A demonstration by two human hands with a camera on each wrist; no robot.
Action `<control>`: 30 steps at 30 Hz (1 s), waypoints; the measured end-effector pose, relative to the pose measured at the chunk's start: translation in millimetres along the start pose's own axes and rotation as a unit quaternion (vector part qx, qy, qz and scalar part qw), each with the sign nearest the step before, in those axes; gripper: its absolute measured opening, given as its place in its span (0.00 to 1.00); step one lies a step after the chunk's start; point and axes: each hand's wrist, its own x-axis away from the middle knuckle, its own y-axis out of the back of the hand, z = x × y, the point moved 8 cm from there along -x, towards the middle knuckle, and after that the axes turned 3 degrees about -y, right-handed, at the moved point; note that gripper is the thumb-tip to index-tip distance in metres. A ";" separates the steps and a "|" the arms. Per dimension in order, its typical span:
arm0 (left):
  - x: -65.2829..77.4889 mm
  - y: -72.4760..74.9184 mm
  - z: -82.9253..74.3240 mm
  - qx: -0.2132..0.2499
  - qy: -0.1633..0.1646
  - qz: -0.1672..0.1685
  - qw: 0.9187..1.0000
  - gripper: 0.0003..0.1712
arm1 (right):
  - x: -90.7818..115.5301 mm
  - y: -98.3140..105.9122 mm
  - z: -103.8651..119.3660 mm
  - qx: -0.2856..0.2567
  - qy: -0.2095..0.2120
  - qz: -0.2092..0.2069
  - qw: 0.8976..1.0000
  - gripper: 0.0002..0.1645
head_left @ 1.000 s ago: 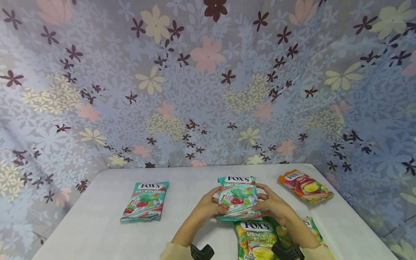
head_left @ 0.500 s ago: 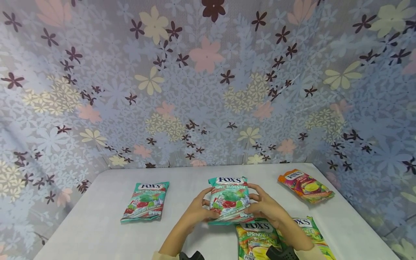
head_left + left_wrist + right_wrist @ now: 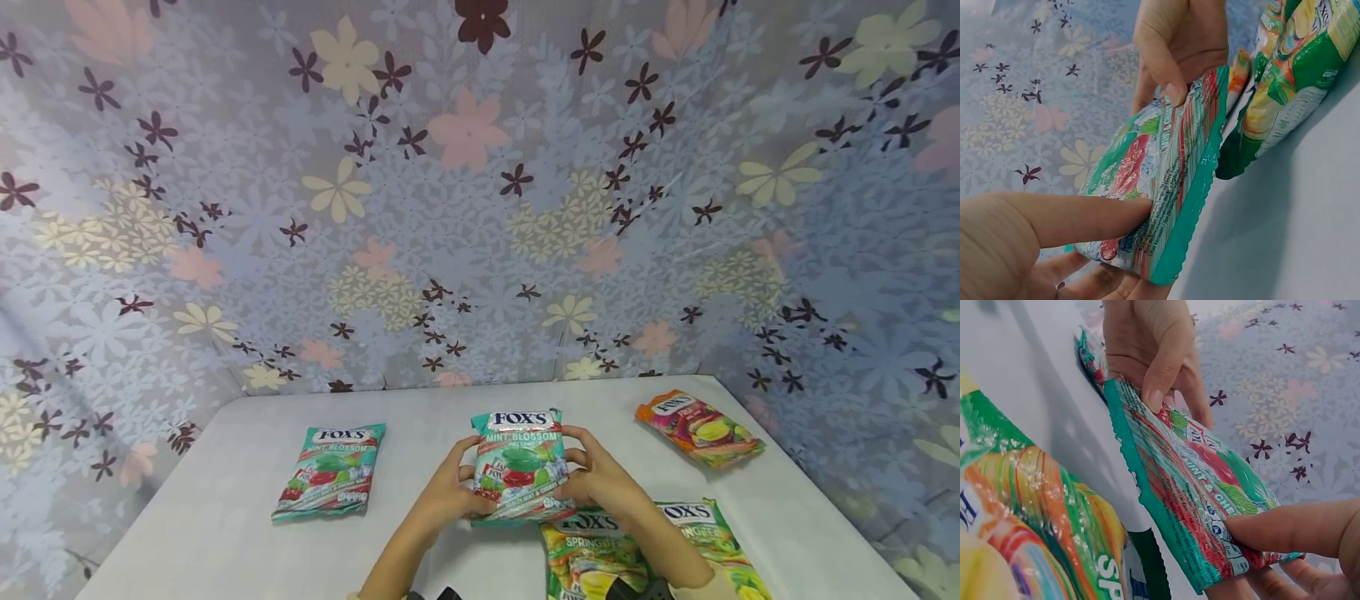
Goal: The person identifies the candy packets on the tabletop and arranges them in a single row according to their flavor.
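Observation:
Both hands hold a teal candy bag (image 3: 519, 467) labelled Fox's Mint Blossom, one at each side, its front facing me. My left hand (image 3: 448, 493) pinches the left edge, thumb on the front and fingers behind, as the left wrist view shows with the thumb pressed into the bag (image 3: 1166, 181). On the opposite edge my right hand (image 3: 602, 477) grips the same way; in the right wrist view its thumb (image 3: 1291, 534) lies across the printed front. The bag is raised over the white table, its lower edge overlapping a green and yellow Spring Tea bag (image 3: 588, 546).
A second Mint Blossom bag (image 3: 330, 471) lies flat at the left. Another Spring Tea bag (image 3: 708, 542) lies beneath the right forearm, and an orange and magenta Fruits candy bag (image 3: 699, 429) at the back right. Flower-patterned cloth (image 3: 480, 250) hangs behind the white table (image 3: 225, 500).
The held Mint Blossom bag has shifted left and slightly down, both hands moving with it. More of the right-hand Spring Tea bag shows. The other bags lie where they were.

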 end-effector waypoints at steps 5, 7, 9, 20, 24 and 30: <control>-0.5 -1.1 0.5 -0.006 -0.005 0.001 1.000 0.57 | -1.4 -0.6 0.3 0.015 0.010 -0.012 1.000 0.55; 0.0 -0.4 0.1 -0.010 -0.006 -0.001 1.000 0.57 | -2.4 -1.2 -0.1 0.022 0.008 -0.016 1.000 0.55; 0.9 0.9 0.2 -0.014 -0.005 -0.004 1.000 0.57 | -2.9 -1.7 -0.9 0.028 0.003 -0.021 0.999 0.55; 2.9 4.3 -1.2 -0.047 -0.011 0.007 0.999 0.58 | -2.3 -4.8 -2.4 0.031 -0.003 -0.018 0.999 0.54; 3.8 5.6 -3.2 -0.061 -0.011 0.011 0.998 0.57 | -2.5 -6.0 -3.1 0.031 -0.002 -0.014 0.999 0.54; 4.4 8.0 -3.4 -0.057 -0.005 0.020 0.998 0.56 | -3.4 -7.8 -5.1 0.032 -0.002 -0.019 0.999 0.54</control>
